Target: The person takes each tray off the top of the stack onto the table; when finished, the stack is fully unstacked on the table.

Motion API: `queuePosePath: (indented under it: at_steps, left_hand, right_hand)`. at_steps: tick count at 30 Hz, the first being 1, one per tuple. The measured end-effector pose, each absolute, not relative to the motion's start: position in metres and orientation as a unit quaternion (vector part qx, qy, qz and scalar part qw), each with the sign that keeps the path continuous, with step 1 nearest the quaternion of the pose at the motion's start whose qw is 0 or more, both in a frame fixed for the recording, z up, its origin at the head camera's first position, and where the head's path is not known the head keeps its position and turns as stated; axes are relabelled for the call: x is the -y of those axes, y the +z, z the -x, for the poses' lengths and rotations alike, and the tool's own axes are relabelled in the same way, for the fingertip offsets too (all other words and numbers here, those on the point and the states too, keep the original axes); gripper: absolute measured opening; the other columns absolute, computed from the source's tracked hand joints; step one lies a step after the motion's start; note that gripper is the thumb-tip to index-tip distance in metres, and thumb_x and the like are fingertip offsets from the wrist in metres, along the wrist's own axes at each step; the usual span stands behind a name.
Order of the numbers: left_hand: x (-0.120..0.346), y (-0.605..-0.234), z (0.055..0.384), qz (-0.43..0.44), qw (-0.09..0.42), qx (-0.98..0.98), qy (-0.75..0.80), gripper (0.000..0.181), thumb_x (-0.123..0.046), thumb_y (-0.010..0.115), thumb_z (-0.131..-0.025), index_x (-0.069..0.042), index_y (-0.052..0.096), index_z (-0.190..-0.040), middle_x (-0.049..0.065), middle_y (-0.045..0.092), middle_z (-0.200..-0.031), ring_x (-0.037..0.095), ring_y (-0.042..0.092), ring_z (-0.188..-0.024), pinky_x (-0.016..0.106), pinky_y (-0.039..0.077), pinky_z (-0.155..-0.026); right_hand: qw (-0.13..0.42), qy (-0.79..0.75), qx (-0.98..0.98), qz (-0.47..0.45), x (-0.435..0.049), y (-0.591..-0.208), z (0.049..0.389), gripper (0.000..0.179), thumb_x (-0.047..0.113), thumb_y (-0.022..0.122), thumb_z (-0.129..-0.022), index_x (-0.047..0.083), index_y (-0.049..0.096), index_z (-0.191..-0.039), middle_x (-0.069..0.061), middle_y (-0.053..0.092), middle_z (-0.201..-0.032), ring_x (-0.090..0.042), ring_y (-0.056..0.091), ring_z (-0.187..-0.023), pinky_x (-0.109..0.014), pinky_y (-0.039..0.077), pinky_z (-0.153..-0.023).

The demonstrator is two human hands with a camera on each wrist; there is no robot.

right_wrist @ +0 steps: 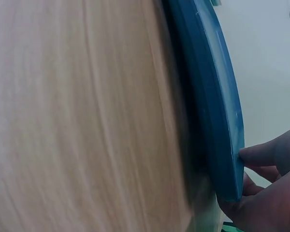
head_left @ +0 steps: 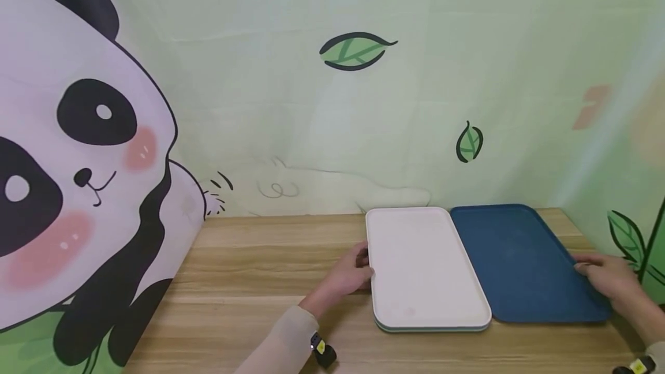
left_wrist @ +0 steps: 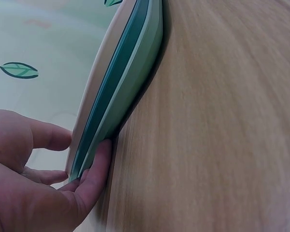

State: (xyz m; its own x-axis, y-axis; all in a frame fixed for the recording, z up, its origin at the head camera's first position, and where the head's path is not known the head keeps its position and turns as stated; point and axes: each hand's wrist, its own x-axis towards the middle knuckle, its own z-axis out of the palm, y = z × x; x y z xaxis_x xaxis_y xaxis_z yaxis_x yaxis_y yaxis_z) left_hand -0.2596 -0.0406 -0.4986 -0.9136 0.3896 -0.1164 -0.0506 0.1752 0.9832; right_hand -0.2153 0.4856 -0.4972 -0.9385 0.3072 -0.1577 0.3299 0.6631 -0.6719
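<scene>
My left hand (head_left: 347, 275) pinches the left rim of the white tray stack (head_left: 423, 264), thumb above, fingers beneath. My right hand (head_left: 605, 276) grips the blue tray (head_left: 519, 258) by its right edge. Both lie side by side on the wooden table (head_left: 260, 270), below the panda backdrop (head_left: 78, 149).

Two tray units sitting side by side on the table (head_left: 249, 281), right half, near the backdrop (head_left: 332, 120). Stack of trays (head_left: 423, 264) lying left, single tray (head_left: 519, 258) lying right, edges touching. Left hand (head_left: 350, 275) sitting at stack's left edge, right hand (head_left: 605, 276) at single tray's right edge.
</scene>
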Motion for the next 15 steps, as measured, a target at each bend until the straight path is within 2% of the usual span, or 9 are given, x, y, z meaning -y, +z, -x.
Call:
queuePosePath:
  at_steps: [9,15]
  left_hand:
    - [0.0403,-0.4990,0.2567,-0.113,0.183,-0.729,0.650,0.066,0.007,0.056,-0.100,0.001,0.034,-0.161,0.028,0.043,-0.158,0.040,0.054,-0.135,0.047,0.062,-0.092]
    - [0.0352,-0.4990,0.2572,-0.116,0.182,-0.736,0.642,0.063,0.005,0.058,-0.100,-0.001,0.038,-0.160,0.025,0.046,-0.156,0.037,0.055,-0.133,0.047,0.062,-0.092]
  right_hand:
    - [0.001,-0.343,-0.922,-0.181,-0.4867,-0.4990,0.2146,0.043,0.003,0.048,-0.105,-0.021,0.048,-0.141,-0.048,0.043,-0.142,-0.066,0.043,-0.126,-0.072,0.045,-0.097]
    - [-0.037,-0.299,-0.936,-0.180,-0.4910,-0.4973,0.2096,0.039,0.000,0.052,-0.098,-0.021,0.055,-0.131,-0.046,0.054,-0.131,-0.065,0.050,-0.117,-0.069,0.049,-0.090]
